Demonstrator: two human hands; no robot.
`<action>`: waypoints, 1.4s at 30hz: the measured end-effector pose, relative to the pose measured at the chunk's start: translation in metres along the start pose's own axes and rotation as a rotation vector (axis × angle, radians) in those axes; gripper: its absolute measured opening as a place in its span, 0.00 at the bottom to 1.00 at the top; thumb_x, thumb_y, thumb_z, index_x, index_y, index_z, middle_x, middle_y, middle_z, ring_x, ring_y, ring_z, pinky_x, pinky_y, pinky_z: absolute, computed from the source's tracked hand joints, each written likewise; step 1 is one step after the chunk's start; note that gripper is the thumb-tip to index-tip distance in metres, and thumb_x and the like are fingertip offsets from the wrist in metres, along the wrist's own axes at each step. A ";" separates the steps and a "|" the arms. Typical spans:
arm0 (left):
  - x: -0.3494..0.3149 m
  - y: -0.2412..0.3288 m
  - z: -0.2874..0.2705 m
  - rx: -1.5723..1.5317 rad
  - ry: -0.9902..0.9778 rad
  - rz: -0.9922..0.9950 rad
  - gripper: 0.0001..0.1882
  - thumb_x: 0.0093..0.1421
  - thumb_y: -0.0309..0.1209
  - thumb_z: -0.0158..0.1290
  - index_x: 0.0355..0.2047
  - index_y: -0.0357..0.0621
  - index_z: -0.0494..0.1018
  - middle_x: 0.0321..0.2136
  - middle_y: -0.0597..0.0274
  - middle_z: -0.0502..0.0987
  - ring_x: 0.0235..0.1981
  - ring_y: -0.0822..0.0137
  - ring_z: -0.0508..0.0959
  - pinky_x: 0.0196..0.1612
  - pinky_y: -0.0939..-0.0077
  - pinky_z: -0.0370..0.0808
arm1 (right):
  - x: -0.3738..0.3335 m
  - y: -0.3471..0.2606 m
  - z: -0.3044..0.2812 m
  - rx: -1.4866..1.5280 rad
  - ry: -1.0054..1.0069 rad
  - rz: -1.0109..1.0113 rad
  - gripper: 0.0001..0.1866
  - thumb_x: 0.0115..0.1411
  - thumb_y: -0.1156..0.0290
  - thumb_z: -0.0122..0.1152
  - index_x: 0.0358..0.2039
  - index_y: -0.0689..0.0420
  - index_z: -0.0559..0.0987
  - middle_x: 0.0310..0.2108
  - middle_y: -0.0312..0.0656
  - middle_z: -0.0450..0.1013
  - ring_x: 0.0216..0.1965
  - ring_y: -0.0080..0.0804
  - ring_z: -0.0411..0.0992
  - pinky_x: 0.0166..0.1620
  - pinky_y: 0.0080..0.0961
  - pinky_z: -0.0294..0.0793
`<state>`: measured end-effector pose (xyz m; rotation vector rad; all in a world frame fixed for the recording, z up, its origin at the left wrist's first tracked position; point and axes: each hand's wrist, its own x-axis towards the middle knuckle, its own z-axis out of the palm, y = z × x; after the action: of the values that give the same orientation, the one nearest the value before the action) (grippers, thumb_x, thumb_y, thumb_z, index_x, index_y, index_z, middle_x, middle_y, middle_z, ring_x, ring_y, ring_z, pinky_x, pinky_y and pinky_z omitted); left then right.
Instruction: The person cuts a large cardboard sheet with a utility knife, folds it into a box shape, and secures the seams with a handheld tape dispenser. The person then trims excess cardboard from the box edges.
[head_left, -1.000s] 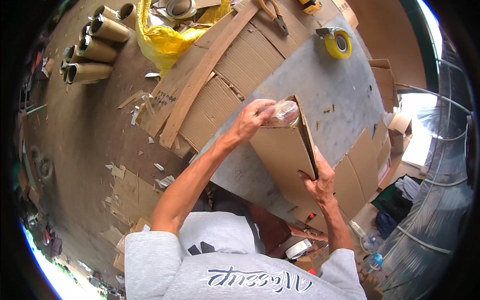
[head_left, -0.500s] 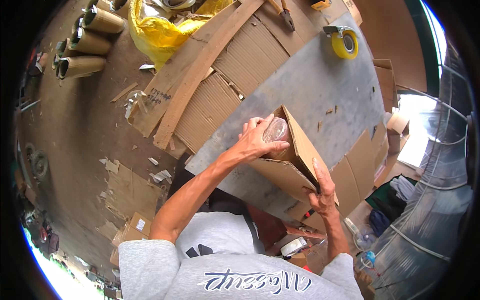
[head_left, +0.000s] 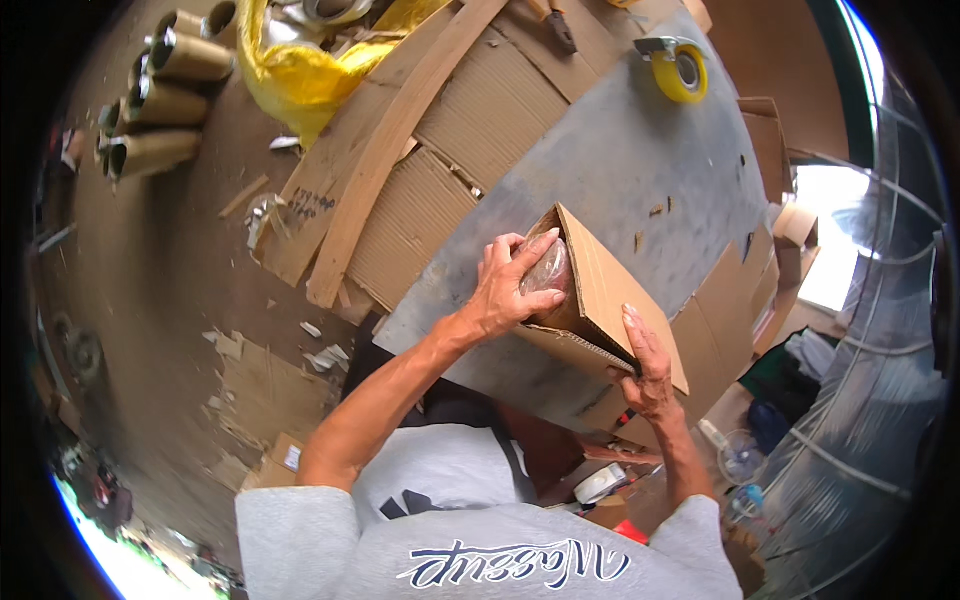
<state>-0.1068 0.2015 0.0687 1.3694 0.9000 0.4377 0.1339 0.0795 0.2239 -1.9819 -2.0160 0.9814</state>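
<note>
A brown cardboard box (head_left: pixel 625 290) is tilted at the near part of the grey tabletop, its open end toward my left hand. My left hand (head_left: pixel 503 288) has its thumb and fingers around a rounded, reddish-brown thing wrapped in clear plastic (head_left: pixel 548 274). This thing sits in the mouth of the box; its lower part is hidden inside, and its exact kind cannot be made out. At the box's near right edge my right hand (head_left: pixel 648 375) grips the cardboard wall, thumb laid along the outer face and fingers curled under.
A yellow tape roll on a dispenser (head_left: pixel 680 72) stands at the far right of the grey tabletop (head_left: pixel 600 160). Pliers (head_left: pixel 558 28) lie on flat cardboard (head_left: pixel 490 95) beyond. A yellow sack (head_left: pixel 300 80) and several cardboard tubes (head_left: pixel 190 55) are at far left. Cardboard sheets (head_left: pixel 730 300) lie right.
My left hand and the plastic-wrapped thing have shifted slightly; less of the wrapped thing shows past the box wall. The box has turned a little, with my right hand still on it.
</note>
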 end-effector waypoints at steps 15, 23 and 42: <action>0.007 0.021 -0.052 -0.357 0.065 0.069 0.43 0.71 0.62 0.34 0.74 0.43 0.51 0.72 0.50 0.57 0.73 0.56 0.54 0.74 0.59 0.46 | -0.003 0.003 -0.005 -0.053 0.119 0.004 0.35 0.55 0.75 0.68 0.64 0.61 0.69 0.65 0.52 0.68 0.66 0.50 0.65 0.67 0.41 0.67; 0.016 0.083 -0.006 0.328 -0.205 0.701 0.33 0.44 0.27 0.72 0.52 0.41 0.74 0.55 0.52 0.77 0.61 0.55 0.73 0.64 0.57 0.65 | -0.008 0.010 0.005 -0.042 0.265 -0.042 0.33 0.52 0.70 0.72 0.60 0.60 0.75 0.60 0.52 0.73 0.61 0.49 0.71 0.63 0.39 0.72; 0.001 0.131 -0.002 0.686 -0.183 0.716 0.23 0.43 0.29 0.72 0.42 0.44 0.79 0.37 0.60 0.79 0.41 0.53 0.79 0.44 0.62 0.79 | -0.143 0.123 0.035 -0.205 0.649 0.885 0.30 0.72 0.49 0.40 0.30 0.62 0.79 0.34 0.62 0.77 0.40 0.63 0.74 0.45 0.54 0.72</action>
<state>-0.0782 0.2286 0.1939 2.3361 0.3796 0.5512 0.2350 -0.0771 0.1784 -2.8610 -0.9080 0.1208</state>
